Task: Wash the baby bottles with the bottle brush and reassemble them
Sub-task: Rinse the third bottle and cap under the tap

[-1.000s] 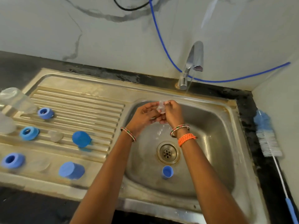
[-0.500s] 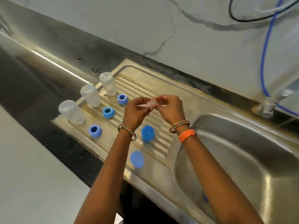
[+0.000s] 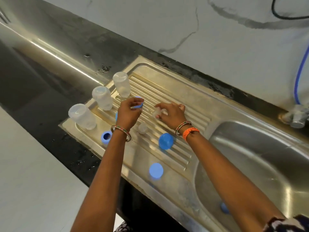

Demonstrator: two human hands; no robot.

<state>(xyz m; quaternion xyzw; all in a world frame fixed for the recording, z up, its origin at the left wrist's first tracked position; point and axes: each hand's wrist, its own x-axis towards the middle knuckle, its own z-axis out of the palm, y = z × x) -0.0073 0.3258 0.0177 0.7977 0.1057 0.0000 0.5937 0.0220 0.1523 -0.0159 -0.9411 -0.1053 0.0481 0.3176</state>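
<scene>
Three clear baby bottles stand upside down at the left end of the steel drainboard (image 3: 192,104): the far bottle (image 3: 121,84), the middle bottle (image 3: 102,97) and the near bottle (image 3: 82,116). My left hand (image 3: 127,114) pinches a blue collar ring (image 3: 138,102) just above the ribs. To its right, my right hand (image 3: 172,114) holds a clear silicone nipple (image 3: 157,113) low over the drainboard. A second clear nipple (image 3: 142,128) lies between my wrists. Another blue ring (image 3: 106,136) sits by my left wrist. A third blue piece is mostly hidden behind my left hand.
Two blue caps (image 3: 165,141) (image 3: 155,170) rest on the drainboard nearer to me. The sink basin (image 3: 260,158) lies to the right, with a small blue cap (image 3: 224,208) in it. The tap base (image 3: 297,118) and a blue hose (image 3: 299,77) stand at the far right. A black counter (image 3: 50,84) borders the sink.
My hands moved from under the tap over to the drainboard and parted. The nipple stayed in my right hand. My left hand took hold of a blue ring.
</scene>
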